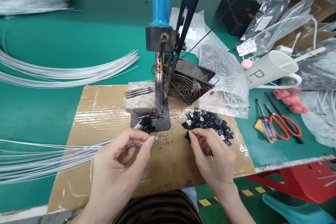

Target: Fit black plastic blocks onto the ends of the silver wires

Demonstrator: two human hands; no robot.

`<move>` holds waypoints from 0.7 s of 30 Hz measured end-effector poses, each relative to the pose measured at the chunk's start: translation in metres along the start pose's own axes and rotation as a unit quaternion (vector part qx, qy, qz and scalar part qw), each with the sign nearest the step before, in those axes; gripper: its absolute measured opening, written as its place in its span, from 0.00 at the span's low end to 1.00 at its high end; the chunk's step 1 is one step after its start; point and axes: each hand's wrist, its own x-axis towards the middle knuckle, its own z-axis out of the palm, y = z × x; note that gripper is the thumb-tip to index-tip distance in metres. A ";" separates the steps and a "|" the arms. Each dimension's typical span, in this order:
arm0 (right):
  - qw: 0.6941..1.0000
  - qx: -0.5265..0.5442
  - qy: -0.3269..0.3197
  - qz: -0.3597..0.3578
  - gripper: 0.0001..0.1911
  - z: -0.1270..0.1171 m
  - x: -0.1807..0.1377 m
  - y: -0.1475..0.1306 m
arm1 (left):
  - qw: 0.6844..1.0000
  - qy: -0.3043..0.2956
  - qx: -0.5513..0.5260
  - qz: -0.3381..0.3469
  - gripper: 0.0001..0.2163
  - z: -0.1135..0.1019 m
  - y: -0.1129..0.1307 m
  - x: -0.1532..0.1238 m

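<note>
My left hand (pixel 123 162) is closed in a pinch on a thin wire, whose bright tip pokes out past the thumb. More pale wires (pixel 78 155) run off to the left behind this hand. My right hand (pixel 214 155) has thumb and forefinger pressed together at the near edge of a heap of small black plastic pieces (pixel 210 122); whatever is between the fingertips is hidden. Above and between the hands, a blue-handled soldering iron (pixel 159 87) points down from a stand. Under its tip, wires with black ends (pixel 145 124) lie on a dark metal plate (pixel 164 123).
Cardboard (pixel 102 108) covers the work area. Behind the iron sits a small fan (pixel 186 85), with bubble wrap (pixel 223 77) beside it. To the right are a white mug (pixel 270 70), scissors (pixel 280 124) and a screwdriver (pixel 265 120). Bundled wires (pixel 78 73) lie left.
</note>
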 end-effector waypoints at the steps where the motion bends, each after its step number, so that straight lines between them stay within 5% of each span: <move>1: 0.998 0.038 0.005 0.039 0.04 -0.001 0.000 -0.005 | 1.000 -0.003 0.003 0.010 0.06 0.000 -0.002 0.001; 6: 0.938 0.273 0.007 0.213 0.02 -0.001 0.004 -0.028 | 0.999 -0.006 0.025 0.029 0.07 -0.001 -0.008 0.002; 15: 0.842 0.464 -0.058 0.269 0.04 0.014 0.012 -0.050 | 1.000 -0.021 0.007 0.021 0.06 -0.002 -0.003 0.001; 21: 0.792 0.526 -0.095 0.296 0.05 0.022 0.015 -0.056 | 0.990 -0.095 -0.108 0.003 0.05 -0.003 0.007 0.006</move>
